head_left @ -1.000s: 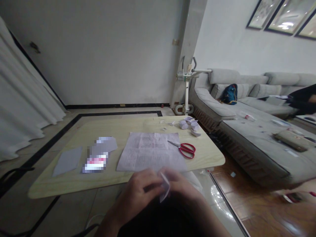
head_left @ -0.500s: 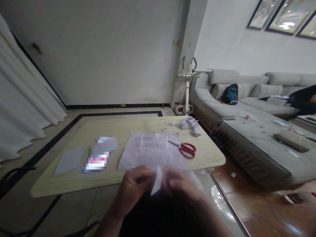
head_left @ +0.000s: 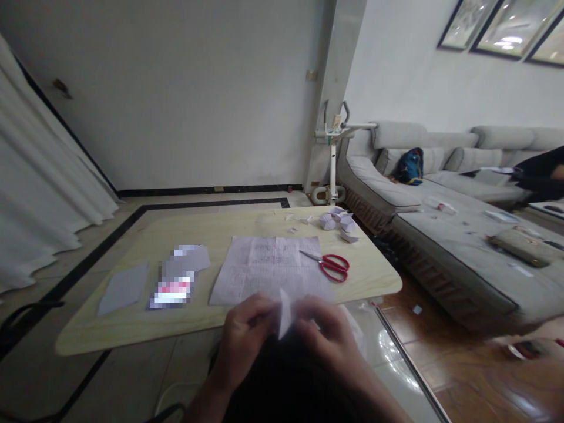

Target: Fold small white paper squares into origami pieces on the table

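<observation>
Over at the left of the pale wooden bench [head_left: 145, 235] lies a plain white sheet [head_left: 123, 289], and beside it something bright, too blocked out to make out. Next comes the left hand [head_left: 249, 329], in front of the bench's near edge, its fingers curled narrow and pinching the folded paper [head_left: 285, 316]. That piece is up in the air between both hands, in front of the printed sheet [head_left: 268, 267]: a slim white sliver from where I stand, upright, tapering to a point at top and bottom, its surface pale and unmarked as far as the blur lets me see. The right hand [head_left: 328, 326] is bent close on its other side, fingers bunched; I can't tell whether they touch it. Beyond, red-handled scissors [head_left: 333, 267] overlap the printed sheet's right edge, with folded white shapes [head_left: 339, 221] clustered farther back.
</observation>
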Demonstrator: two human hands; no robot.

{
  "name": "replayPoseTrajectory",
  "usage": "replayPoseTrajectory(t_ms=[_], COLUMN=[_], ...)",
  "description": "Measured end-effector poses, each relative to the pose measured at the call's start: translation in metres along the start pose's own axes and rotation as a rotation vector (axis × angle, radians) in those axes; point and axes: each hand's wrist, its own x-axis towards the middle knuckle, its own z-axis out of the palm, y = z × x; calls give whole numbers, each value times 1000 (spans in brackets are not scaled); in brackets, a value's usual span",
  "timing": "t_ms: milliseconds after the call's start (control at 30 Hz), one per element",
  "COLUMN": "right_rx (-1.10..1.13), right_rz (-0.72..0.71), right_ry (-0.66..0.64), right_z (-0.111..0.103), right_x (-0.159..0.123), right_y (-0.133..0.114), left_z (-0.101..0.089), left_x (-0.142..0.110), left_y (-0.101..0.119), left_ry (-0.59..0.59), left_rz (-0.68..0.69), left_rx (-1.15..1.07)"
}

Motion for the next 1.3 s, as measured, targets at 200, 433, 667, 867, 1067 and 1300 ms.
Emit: replayPoseTrajectory(t_ms=[200, 433, 667, 867, 1067, 1300], right_rx=[-146, -347, -387, -221, 25, 188], right_rz=[-185, -256, -252, -207, -45, 164], right_ry=[-31, -150, -149, -121, 17, 84], right_z=[4, 5, 6, 8, 13, 13], right_x=[4, 3, 5, 6, 9, 15], right_y=[5, 3, 7, 7, 6, 6], left_z=[4, 8, 7, 12, 13, 17], left_x=[-1, -1, 2, 1, 0, -1], left_y=[8, 5, 2, 0, -1, 5], left_ry=[-19, 75, 149, 179, 212, 151], left_rz=[53, -21, 0, 66, 55, 115], left_rx=[77, 82, 67, 65, 44, 168])
